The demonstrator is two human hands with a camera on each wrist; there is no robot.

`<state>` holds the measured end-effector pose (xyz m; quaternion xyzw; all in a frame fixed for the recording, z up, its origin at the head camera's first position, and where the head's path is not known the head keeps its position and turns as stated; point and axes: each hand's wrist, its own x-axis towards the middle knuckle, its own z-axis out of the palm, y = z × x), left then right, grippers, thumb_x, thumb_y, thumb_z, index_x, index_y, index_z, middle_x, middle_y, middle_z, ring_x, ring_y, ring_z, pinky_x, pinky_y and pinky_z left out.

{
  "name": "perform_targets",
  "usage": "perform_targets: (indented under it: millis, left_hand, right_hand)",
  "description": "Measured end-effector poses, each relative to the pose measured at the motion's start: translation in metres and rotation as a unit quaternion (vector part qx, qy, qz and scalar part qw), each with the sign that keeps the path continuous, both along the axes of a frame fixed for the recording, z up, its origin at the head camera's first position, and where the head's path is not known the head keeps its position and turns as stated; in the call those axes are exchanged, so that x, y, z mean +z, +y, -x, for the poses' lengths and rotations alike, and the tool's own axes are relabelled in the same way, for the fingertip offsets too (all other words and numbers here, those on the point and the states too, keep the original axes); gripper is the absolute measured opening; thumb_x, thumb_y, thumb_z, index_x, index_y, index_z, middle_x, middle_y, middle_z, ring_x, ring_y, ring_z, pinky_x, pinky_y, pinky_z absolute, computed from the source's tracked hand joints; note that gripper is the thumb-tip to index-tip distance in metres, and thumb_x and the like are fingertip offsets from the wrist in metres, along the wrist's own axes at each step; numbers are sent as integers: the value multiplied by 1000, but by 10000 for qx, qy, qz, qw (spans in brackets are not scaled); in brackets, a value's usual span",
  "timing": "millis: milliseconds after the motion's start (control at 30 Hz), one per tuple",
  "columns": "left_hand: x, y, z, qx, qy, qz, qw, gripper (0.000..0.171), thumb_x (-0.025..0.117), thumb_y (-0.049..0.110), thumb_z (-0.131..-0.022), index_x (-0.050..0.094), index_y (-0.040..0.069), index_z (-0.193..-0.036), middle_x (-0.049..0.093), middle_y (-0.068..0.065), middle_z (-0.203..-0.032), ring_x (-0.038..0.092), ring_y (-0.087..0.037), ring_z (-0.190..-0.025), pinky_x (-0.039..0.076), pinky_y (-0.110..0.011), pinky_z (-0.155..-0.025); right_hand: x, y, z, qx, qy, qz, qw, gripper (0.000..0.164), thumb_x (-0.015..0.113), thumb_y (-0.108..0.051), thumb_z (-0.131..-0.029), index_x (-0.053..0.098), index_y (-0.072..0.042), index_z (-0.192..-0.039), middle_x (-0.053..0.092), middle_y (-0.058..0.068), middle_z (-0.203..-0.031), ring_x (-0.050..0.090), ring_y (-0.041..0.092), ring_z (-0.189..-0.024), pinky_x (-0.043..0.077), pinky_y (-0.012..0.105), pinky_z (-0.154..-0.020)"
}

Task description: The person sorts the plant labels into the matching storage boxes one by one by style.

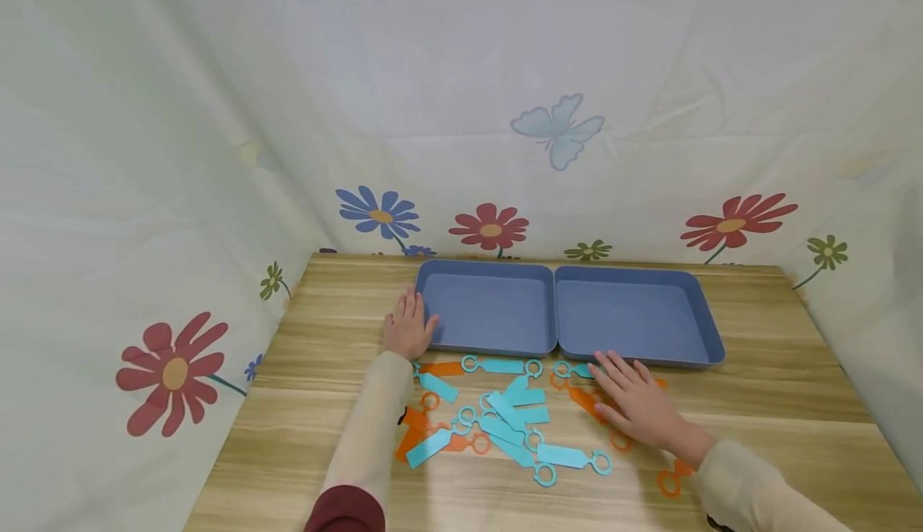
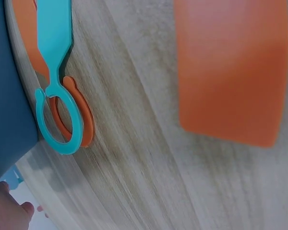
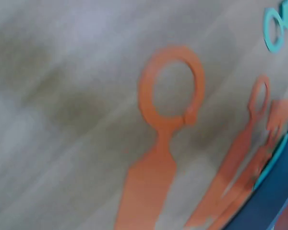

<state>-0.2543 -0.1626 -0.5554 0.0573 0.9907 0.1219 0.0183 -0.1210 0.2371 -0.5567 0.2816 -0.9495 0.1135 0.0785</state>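
My left hand (image 1: 409, 328) lies with straight fingers along the left wall of the left blue tray (image 1: 490, 308). In the left wrist view, part of that hand (image 2: 7, 211) shows at the lower left corner. Fingers extended, my right hand (image 1: 638, 404) hovers over or rests on orange ring-ended tags (image 1: 580, 400) just in front of the right blue tray (image 1: 634, 316), partly covering them. Several turquoise ring-ended tags (image 1: 566, 456) are scattered between the hands, overlapping more orange ones. Close to the right wrist lies another orange tag (image 3: 149, 187). Neither hand grips anything.
Both shallow trays stand side by side at the back of the wooden table (image 1: 339, 300), with nothing inside. Behind and beside the table hangs a white curtain (image 1: 433, 115) printed with flowers and a butterfly.
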Motion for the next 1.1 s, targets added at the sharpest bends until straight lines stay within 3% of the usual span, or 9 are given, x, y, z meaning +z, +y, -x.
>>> perform_targets:
  millis: [367,667,933,1100]
  left_hand:
    - [-4,-2,0,-68,-70,-124,9999,72,30,52,-91,18,1,-141,6,-11,-150,13,-30,-136,22,-55,-101]
    - [-6,-2,1,-80,-78,-126,9999,73,31,53,-90,17,1,-141,4,-10,-150,13,-31,-135,24,-55,-100]
    - [-12,-3,4,-87,-5,-103,9999,74,30,53,-90,17,2,-141,3,-10,-150,13,-31,-135,26,-55,-98]
    - [-13,-3,4,-62,-73,-89,9999,74,30,53,-89,16,2,-141,2,-9,-150,12,-31,-136,25,-54,-99]
  right_hand:
    - [-15,-14,-14,141,-600,72,9981,59,54,-37,-85,37,-14,-136,30,10,-143,29,31,-130,22,58,-97]
    - [-22,-17,-17,-36,-801,66,9968,57,50,-40,-87,37,-14,-136,31,7,-143,30,29,-130,23,56,-98]
    - [-23,-22,-17,-78,-522,218,9984,51,56,-34,-85,48,-8,-128,39,12,-137,36,33,-125,29,57,-94]
    - [-22,-28,-12,-122,-77,420,9990,40,63,-26,-80,59,-6,-114,50,13,-127,46,33,-115,36,56,-89]
